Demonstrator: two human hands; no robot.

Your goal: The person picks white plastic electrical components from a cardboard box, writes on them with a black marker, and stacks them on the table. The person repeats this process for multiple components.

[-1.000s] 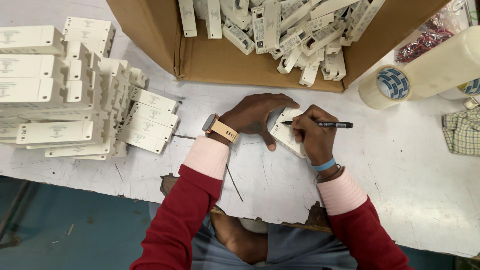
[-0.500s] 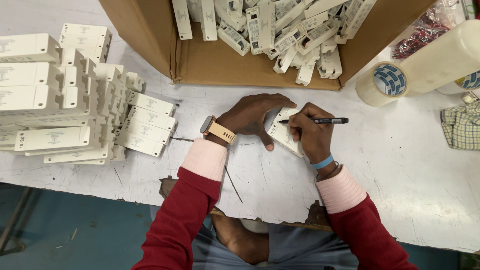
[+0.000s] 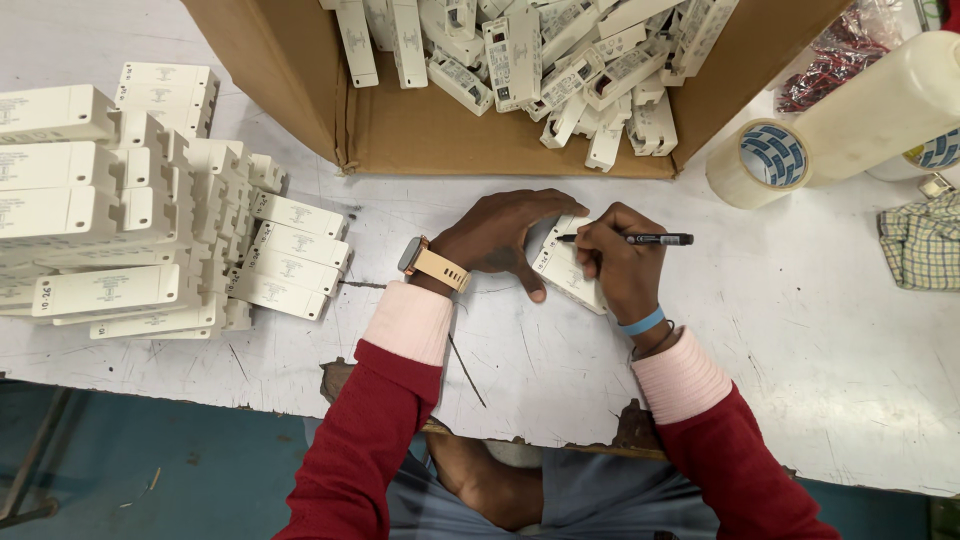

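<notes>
A small white rectangular plastic unit (image 3: 565,270) lies flat on the white worktable (image 3: 800,330). My left hand (image 3: 505,235) presses down on its left end, fingers spread over it. My right hand (image 3: 620,262) grips a black pen (image 3: 640,239), its tip touching the top of the unit. A tan-strapped watch sits on my left wrist and a blue band on my right.
An open cardboard box (image 3: 420,130) at the back holds several loose white units (image 3: 560,60). Stacks of the same white units (image 3: 150,220) fill the left side. Tape rolls (image 3: 765,160), a white bottle (image 3: 880,100) and a checked cloth (image 3: 925,240) lie to the right.
Both hands stay on the unit; the pen has shifted only slightly. The view has drifted a little, nothing else moved.
</notes>
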